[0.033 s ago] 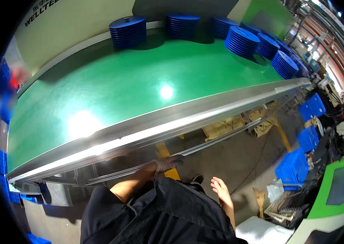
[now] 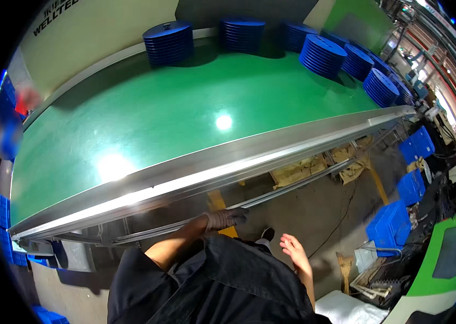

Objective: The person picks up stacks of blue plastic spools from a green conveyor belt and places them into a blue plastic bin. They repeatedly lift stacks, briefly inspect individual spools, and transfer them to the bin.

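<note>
My left hand (image 2: 226, 218) wears a dark glove and lies on a thin metal rail (image 2: 298, 186) that runs under the steel front edge (image 2: 239, 156) of a wide green conveyor belt (image 2: 185, 113). Its fingers curl over the rail. My right hand (image 2: 294, 249) is bare and hangs over the concrete floor with its fingers apart, holding nothing. Below both hands is my dark clothing (image 2: 222, 286). Several stacks of blue round discs (image 2: 168, 42) stand along the belt's far edge, well out of reach of both hands.
Blue plastic crates (image 2: 390, 227) stand on the floor at the right, near cables and a green machine (image 2: 449, 254). Brown sacking (image 2: 314, 164) lies under the conveyor. A yellow line (image 2: 218, 204) marks the floor. More blue crates (image 2: 1, 216) sit at the far left.
</note>
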